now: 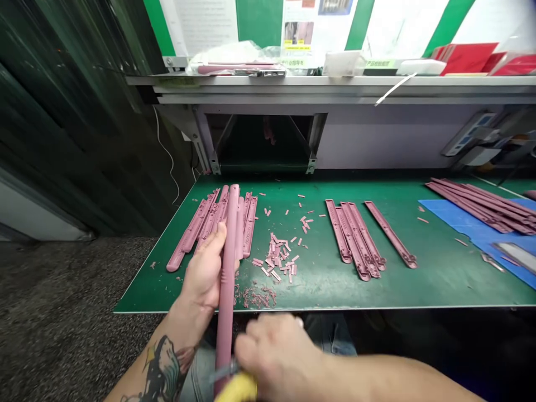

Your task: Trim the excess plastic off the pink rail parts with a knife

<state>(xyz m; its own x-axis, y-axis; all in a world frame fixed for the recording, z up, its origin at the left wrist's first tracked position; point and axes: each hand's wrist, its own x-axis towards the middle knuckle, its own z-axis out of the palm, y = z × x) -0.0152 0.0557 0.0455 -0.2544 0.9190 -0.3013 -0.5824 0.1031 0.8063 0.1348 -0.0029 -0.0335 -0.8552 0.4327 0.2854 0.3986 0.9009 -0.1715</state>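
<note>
Right hand (pixel 272 349), blurred, lowest in view: was closed around a yellow-handled tool (pixel 237 387), whose metal tip lay against the near end of a pink strip (pixel 228 262).

Left hand (pixel 205 276): gripped the pink strip at mid-length, fingers wrapped round it. The strip ran lengthwise, away from the person, across the front edge of the green counter (pixel 419 285).

Left pile (pixel 196 226): like strips lay fanned on the counter under the held strip's far end.

Offcuts (pixel 280 257): small pink chips were scattered just right of the left pile.

Middle group (pixel 355 240): several strips lay side by side, well apart from both hands.

Blue mat (pixel 473 229): sat at the far right and bore further strips (pixel 486 206).
</note>
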